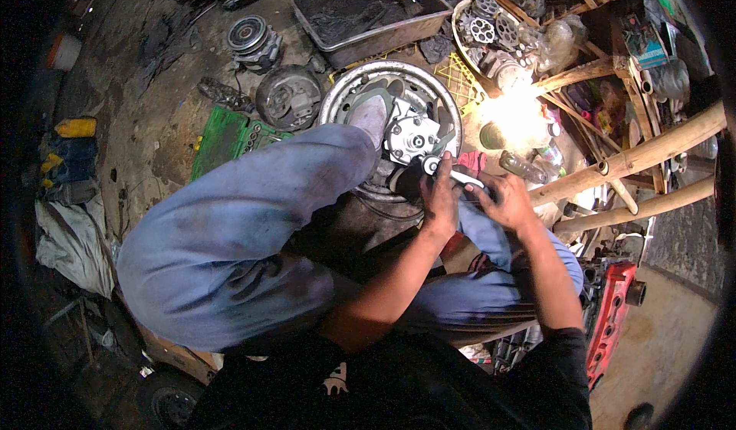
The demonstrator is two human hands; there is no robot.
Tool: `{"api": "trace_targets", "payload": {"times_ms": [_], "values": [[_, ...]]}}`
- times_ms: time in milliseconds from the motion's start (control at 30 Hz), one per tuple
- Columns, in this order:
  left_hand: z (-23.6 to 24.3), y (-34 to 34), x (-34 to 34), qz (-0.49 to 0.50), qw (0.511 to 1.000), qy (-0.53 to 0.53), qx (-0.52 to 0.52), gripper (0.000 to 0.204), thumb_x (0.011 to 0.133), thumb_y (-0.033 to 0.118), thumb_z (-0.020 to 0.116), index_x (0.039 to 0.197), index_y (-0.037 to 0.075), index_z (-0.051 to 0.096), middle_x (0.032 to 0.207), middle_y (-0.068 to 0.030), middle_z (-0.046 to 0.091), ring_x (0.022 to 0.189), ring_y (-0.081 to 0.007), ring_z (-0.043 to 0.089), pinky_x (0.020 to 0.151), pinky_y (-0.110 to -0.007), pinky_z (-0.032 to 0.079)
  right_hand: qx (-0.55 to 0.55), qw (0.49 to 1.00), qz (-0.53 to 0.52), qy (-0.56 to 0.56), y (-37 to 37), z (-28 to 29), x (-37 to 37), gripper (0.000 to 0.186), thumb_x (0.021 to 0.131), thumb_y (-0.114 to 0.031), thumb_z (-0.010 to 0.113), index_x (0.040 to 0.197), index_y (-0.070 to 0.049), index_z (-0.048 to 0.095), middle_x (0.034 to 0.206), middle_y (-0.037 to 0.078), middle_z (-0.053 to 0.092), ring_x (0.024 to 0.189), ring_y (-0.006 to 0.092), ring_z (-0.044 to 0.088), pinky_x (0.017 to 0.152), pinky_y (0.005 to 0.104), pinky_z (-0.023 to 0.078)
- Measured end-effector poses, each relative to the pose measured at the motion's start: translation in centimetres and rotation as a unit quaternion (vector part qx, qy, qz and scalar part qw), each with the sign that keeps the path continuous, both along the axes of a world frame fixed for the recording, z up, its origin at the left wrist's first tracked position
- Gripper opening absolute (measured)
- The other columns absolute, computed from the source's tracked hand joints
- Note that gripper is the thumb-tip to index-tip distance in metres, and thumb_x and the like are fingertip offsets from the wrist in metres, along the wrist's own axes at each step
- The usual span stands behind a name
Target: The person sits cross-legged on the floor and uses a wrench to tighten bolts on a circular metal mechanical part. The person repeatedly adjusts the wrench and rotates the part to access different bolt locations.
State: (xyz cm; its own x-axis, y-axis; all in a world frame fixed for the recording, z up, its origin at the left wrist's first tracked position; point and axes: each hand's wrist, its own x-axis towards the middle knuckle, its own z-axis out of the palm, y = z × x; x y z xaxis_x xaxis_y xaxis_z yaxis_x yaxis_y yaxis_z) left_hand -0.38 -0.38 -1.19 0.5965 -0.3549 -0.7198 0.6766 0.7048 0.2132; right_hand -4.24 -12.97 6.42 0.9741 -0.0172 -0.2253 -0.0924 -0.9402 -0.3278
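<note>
A silver ratchet wrench [464, 177] lies across both my hands, just in front of a pale metal machine part [412, 137] with a round centre. My left hand [439, 201] is closed about the ratchet near its round head. Around the handle end, the fingers of my right hand [503, 200] are curled. Whether a socket sits on the ratchet is hidden from me. The machine part rests on a silver wheel rim [331, 106], beside my foot in a grey covering [370, 116].
Left of the rim lie a green socket case [218, 145], a round metal housing [290, 96] and a pulley unit [253, 43]. Behind stands a black tub [349, 45] with a brush [408, 1]. To the right are a bright lamp [510, 116], a plastic bottle [524, 167] and wooden poles [636, 156].
</note>
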Motion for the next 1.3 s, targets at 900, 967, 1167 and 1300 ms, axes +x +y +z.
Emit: {"api": "trace_targets", "payload": {"times_ms": [900,967,1167,1300], "values": [[-0.1,-2.1,0.3,0.059,0.991,-0.005,-0.121,0.024,0.092,0.017,0.067,0.081,0.014,0.046,0.058,0.0032,0.039,0.047,-0.0107,0.041,0.052,-0.031,0.042,-0.034,0.989,-0.099,0.109,-0.6,-2.9,-0.9,0.025,0.064,-0.014,0.068,0.088,-0.007,0.069,0.078,0.022,0.066,0.078,0.0431,0.065,0.071,0.0504,0.052],[-0.1,-2.0,0.5,0.056,0.989,-0.010,-0.133,0.026,0.094,0.020,0.065,0.077,0.015,0.045,0.057,0.0038,0.038,0.046,-0.0102,0.038,0.051,-0.030,0.040,-0.049,0.989,-0.095,0.100,-0.4,-2.7,-0.8,0.024,0.062,-0.013,0.067,0.085,-0.007,0.070,0.076,0.022,0.066,0.077,0.0430,0.065,0.070,0.0501,0.052],[-0.7,-1.6,0.7,0.013,0.972,-0.048,-0.229,0.044,0.099,0.029,0.050,0.060,0.017,0.033,0.053,0.0017,0.031,0.048,-0.0126,0.035,0.056,-0.030,0.038,-0.027,0.990,-0.127,0.055,0.2,-2.7,-0.4,0.020,0.060,-0.012,0.066,0.079,-0.007,0.071,0.076,0.022,0.066,0.073,0.0423,0.065,0.069,0.0485,0.054],[-0.7,-1.4,0.4,0.013,0.982,-0.041,-0.183,0.035,0.098,0.030,0.056,0.071,0.012,0.044,0.061,-0.0011,0.043,0.055,-0.0166,0.048,0.060,-0.032,0.045,-0.024,0.985,-0.145,0.087,0.0,-2.7,-0.2,0.019,0.062,-0.016,0.068,0.079,-0.007,0.072,0.077,0.021,0.067,0.075,0.0403,0.066,0.070,0.0482,0.054]]}}
